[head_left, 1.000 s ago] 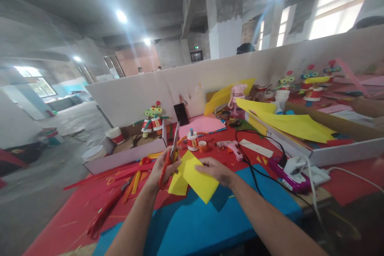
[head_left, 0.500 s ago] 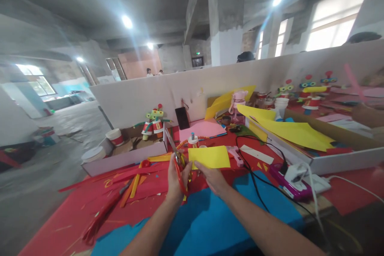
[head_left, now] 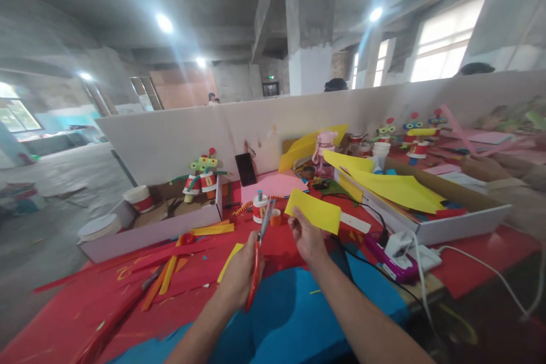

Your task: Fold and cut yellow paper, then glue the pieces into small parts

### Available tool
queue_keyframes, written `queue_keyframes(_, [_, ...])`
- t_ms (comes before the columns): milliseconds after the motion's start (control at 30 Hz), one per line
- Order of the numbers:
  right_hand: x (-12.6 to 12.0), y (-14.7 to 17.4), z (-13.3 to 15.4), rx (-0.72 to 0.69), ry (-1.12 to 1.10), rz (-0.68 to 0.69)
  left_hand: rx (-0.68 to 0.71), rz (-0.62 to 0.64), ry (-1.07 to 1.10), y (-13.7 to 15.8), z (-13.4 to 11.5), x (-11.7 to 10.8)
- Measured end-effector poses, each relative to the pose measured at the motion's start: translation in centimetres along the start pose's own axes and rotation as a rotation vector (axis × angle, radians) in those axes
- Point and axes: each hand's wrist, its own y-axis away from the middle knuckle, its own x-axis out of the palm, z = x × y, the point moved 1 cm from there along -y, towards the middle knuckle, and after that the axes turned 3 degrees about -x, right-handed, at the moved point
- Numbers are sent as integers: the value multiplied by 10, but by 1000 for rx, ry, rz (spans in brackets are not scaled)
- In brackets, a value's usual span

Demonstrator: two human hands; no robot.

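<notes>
One yellow sheet (head_left: 318, 212) is at the centre of the frame, held above the red-covered surface (head_left: 63, 324). The right hand (head_left: 307, 242) has it pinched near its lower left corner, thumb and fingers closed; the left hand (head_left: 242, 272) is curled round the red-handled scissors (head_left: 255, 278), blades pointing up. A second yellow piece (head_left: 229, 261) shows beside the left hand (whether gripped or merely lying there, I cannot tell from where I stand).

Handling, in my judgement: the sheet should be very light and fairly stiff, like craft card, since it stands out nearly flat from the pinch. Slip risk appears low; creasing is the likelier fault. An edge or corner is the proper hold, under light pressure. The scissors look rigid and are best taken by the loops.

Markings: the cup figure (head_left: 259, 210) just beyond the blades carries a small label, too small to read. The paired figures (head_left: 208, 181) in the box (head_left: 157, 234) at left bear similar marks, equally illegible. The green sign (head_left: 271, 77) at upper centre is unreadable.
</notes>
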Motion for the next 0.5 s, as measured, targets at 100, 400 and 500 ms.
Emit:
queue_keyframes(100, [2, 4, -1, 17, 19, -4, -12, 11, -295, 2, -12, 2])
queue_keyframes(400, [0, 13, -8, 23, 98, 72, -60, 52, -497, 1, -29, 11])
queue_keyframes(500, [0, 16, -7, 11, 195, 177, -56, 31, -465, -1, -33, 15])
